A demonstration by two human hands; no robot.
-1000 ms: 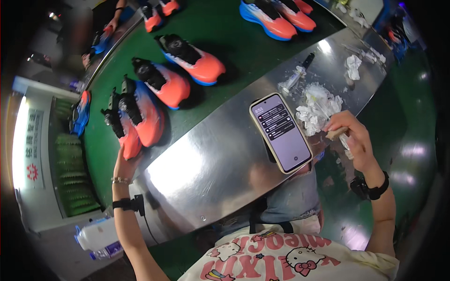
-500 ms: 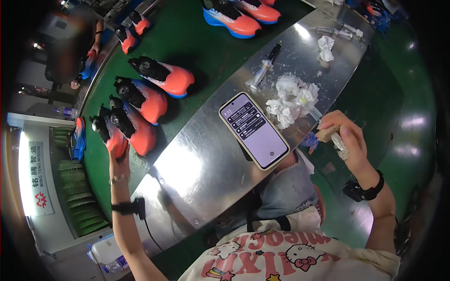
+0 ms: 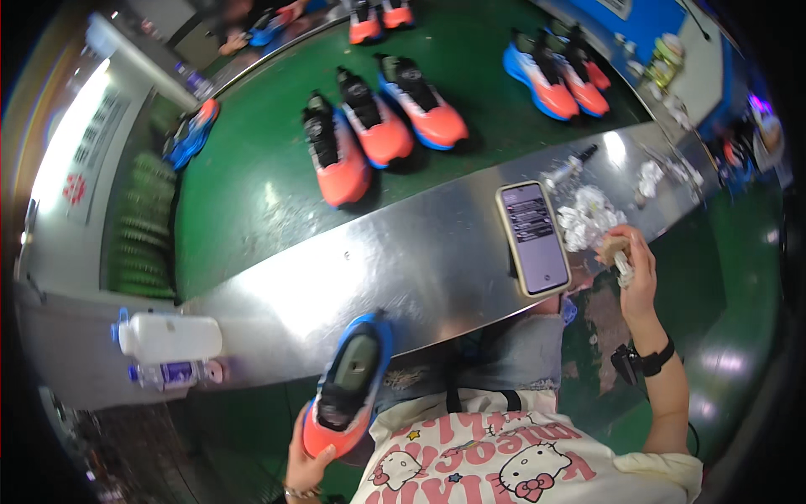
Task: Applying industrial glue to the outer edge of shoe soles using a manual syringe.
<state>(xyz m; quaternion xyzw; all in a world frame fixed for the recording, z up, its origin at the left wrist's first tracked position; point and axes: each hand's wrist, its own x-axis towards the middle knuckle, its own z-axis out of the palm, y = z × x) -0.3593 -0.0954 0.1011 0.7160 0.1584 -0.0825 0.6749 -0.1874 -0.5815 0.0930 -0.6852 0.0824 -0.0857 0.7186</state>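
- Down low near the person's lap, the left hand (image 3: pixel 309 460) holds a shoe (image 3: pixel 351 385) by its orange heel, fingers wrapped under it.
- That shoe is orange and blue with a dark inside. Its toe touches the edge of the shiny metal table (image 3: pixel 353 277).
- Over on the other side, the right hand (image 3: pixel 635 273) is closed around a small brown thing with a pale tip (image 3: pixel 617 254). It is too small to tell what it is.
- Just beside that hand lies a pile of crumpled white wipes (image 3: pixel 588 218).
- A phone (image 3: pixel 533 238) lies flat on the table, screen up, near the wipes.
- Three more orange shoes (image 3: pixel 374 134) stand on the green belt (image 3: pixel 243 193) behind the table.
- A white bottle (image 3: pixel 168 338) lies at the table's left end.
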